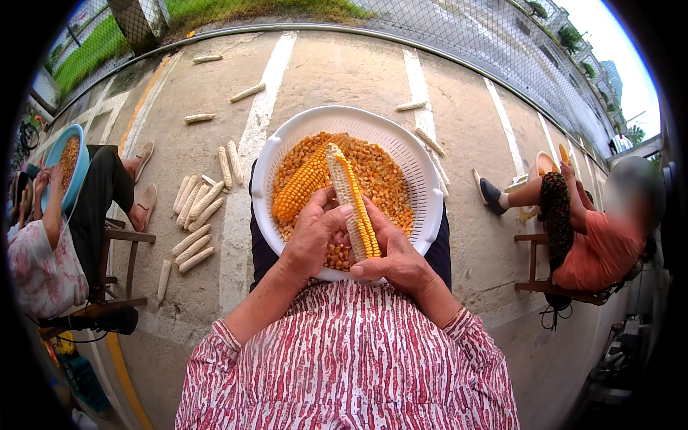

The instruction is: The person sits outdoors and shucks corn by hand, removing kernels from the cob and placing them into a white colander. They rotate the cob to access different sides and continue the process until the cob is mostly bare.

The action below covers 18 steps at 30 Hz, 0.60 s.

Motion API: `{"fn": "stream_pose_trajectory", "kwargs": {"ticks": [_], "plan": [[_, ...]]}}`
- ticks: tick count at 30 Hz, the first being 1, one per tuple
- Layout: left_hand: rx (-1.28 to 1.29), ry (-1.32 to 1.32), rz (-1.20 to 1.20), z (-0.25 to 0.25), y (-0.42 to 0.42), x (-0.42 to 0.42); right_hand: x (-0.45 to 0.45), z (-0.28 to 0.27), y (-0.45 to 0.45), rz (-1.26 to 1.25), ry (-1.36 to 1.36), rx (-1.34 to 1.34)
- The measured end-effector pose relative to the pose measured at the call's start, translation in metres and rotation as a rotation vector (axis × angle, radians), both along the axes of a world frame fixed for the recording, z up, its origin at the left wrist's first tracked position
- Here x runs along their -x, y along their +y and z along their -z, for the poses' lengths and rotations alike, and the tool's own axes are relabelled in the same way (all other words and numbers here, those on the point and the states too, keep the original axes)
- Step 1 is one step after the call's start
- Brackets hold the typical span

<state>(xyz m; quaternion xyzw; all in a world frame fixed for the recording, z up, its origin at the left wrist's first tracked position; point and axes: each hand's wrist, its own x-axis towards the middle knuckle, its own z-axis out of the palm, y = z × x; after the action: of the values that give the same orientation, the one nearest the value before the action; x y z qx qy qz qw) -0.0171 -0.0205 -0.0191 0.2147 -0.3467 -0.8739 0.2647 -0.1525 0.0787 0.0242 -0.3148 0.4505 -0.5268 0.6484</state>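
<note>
A partly shelled corn cob (352,201) is held between both my hands over a white plastic colander (422,166) on my lap. Bare cob shows along its left side, while rows of yellow kernels run down its right. My left hand (317,231) grips the cob from the left, thumb on the stripped face. From the right, my right hand (395,252) holds its lower end. Loose corn kernels (376,156) fill much of the colander. On them, left of the held cob, rests a full ear of corn (301,188), with part of another ear behind it.
Stripped cobs (193,204) lie piled on the concrete at left; others (430,141) are scattered ahead and right. A seated person (48,263) at left has a blue basin (83,166) of kernels. At right sits another person (607,252) holding corn. A chain-link fence (322,13) stands ahead.
</note>
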Motion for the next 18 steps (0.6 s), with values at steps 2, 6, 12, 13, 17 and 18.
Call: {"fn": "stream_pose_trajectory", "kwargs": {"ticks": [2,6,12,13,17,18], "plan": [[0.005,0.025,-0.005,0.003,0.0,-0.001,0.0,0.002,0.001,-0.022,0.016,-0.01],[0.133,-0.067,-0.007,-0.001,0.004,0.001,0.002,0.015,0.003,-0.008,0.145,0.027],[0.096,-0.023,0.017,-0.003,0.005,0.001,0.0,0.016,-0.001,0.027,0.248,0.063],[0.089,-0.012,0.025,-0.002,0.005,0.001,0.0,0.014,-0.001,0.026,0.205,0.03],[0.118,-0.044,0.055,-0.007,0.003,-0.001,-0.001,0.014,0.001,0.038,0.068,-0.035],[0.112,-0.036,0.039,-0.007,0.004,-0.001,-0.002,0.016,0.002,0.044,0.038,-0.036]]}}
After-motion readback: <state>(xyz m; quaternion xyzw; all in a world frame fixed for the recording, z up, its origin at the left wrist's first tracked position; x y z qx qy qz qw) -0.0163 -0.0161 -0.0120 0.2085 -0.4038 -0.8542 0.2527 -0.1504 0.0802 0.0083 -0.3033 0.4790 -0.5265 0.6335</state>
